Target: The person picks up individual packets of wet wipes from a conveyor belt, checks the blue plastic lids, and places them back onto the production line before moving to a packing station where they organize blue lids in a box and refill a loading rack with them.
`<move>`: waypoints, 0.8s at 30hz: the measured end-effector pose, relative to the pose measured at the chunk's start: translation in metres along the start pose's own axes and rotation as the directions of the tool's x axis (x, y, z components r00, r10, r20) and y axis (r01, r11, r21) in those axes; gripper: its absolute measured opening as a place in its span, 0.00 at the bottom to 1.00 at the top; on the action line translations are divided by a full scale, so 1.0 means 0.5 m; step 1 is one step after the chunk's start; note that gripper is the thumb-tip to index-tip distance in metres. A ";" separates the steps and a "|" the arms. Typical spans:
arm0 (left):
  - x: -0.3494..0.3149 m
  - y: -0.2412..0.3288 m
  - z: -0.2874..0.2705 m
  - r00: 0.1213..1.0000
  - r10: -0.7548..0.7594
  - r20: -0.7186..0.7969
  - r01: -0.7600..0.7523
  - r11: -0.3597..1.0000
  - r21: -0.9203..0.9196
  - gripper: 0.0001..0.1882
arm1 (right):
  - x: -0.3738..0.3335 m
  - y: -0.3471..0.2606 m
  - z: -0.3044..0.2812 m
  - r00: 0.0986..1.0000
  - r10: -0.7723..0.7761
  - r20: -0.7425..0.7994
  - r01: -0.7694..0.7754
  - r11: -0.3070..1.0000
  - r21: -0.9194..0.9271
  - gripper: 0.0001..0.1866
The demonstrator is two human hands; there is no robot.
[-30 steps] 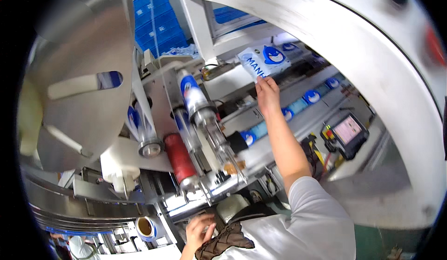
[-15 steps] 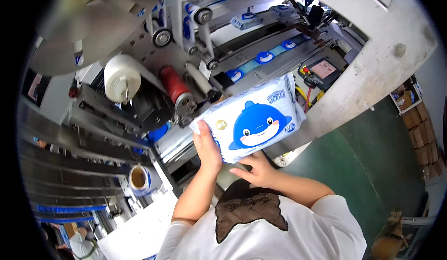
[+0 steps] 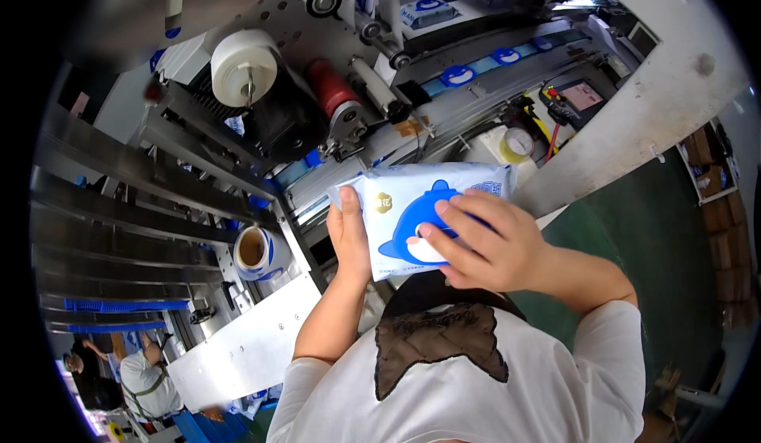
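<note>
A white soft pack of wipes (image 3: 408,197) with a blue cartoon whale on its face is held in front of my chest. My left hand (image 3: 349,233) grips its left end, thumb on the upper face and the other fingers hidden beneath. Across the right half of the pack lies my right hand (image 3: 495,241), palm down, its fingers stretched out over the whale print; its thumb is hidden.
Beyond the pack stands a machine with a red roller (image 3: 329,86), a white roll (image 3: 242,70) and a strip of whale labels (image 3: 458,76). Another label roll (image 3: 254,253) is at left. A handheld control panel (image 3: 583,98) sits right; co-workers (image 3: 147,379) are lower left.
My right hand has come up from below the pack's near edge onto its upper face. The pack has levelled out and sits a little lower. The view has shifted.
</note>
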State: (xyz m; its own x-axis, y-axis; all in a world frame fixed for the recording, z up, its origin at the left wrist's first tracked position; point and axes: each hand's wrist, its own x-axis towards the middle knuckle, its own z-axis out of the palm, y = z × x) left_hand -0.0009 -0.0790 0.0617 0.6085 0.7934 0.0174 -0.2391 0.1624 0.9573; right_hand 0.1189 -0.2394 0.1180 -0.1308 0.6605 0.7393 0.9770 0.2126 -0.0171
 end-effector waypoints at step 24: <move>0.055 -0.005 -0.007 0.987 -0.159 0.027 0.161 0.984 -0.080 0.29 | 0.089 0.131 -0.019 0.973 0.224 0.058 -0.225 0.858 0.462 0.18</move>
State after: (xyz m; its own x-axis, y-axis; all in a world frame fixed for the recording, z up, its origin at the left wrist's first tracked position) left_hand 0.0138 -0.0555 0.0586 0.6588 0.7415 -0.1272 -0.1978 0.3339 0.9216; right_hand 0.1786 -0.2029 0.1563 0.0821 0.7320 0.6764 0.7899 0.3660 -0.4920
